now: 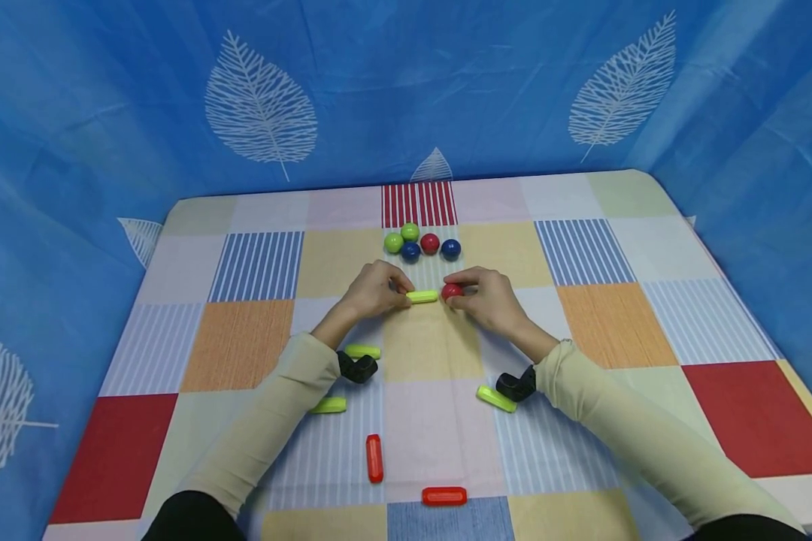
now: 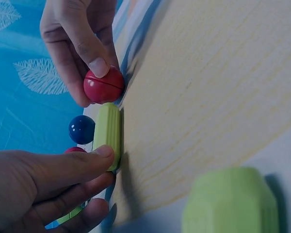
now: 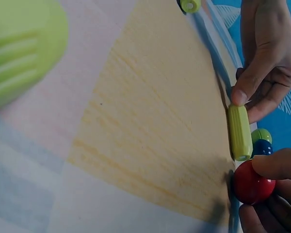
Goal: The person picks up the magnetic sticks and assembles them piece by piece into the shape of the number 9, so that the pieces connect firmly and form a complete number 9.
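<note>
Head view: high, downward; wrist views: close, sharing red ball (image 2: 104, 89).

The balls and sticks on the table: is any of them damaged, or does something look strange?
Nothing stands out: the red ball in the right hand and the green stick in the left hand look whole; the ball's thin line seems a seam.

Bar (image 1: 422, 297) L of ball (image 1: 452, 291), 5 balls (image 1: 429, 243) behind, other bars (image 1: 374, 458) in frt.

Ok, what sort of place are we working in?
Likely a screened-off tabletop setup: blue leaf-print sheeting on three sides, a patchwork table, and coloured balls and bars on it.
</note>
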`<state>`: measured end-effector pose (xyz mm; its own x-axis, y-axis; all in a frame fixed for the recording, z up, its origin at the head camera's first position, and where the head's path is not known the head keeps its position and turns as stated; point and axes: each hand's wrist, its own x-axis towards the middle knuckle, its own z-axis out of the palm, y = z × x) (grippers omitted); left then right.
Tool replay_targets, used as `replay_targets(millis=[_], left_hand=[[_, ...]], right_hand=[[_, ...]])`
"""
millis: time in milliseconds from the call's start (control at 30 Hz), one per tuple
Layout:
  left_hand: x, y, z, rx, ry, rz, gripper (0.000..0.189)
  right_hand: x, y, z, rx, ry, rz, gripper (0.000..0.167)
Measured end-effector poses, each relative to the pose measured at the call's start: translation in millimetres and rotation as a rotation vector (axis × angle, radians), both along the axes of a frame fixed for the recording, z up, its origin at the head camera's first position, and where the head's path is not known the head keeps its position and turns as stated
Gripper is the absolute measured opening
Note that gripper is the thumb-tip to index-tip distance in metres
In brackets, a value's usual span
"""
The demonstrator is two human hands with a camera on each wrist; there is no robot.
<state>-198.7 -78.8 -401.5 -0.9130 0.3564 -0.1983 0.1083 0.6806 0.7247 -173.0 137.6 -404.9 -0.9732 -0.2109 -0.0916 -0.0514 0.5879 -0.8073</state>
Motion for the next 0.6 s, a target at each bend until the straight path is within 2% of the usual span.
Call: replay_targets(millis=[600], left_hand=[[-0.6, -1.9, -0.6, 0.013, 0.016, -0.011, 0.015]], right_hand=[[-0.5, -4.2, -1.0, 0.012, 0.007, 0.035, 0.032]])
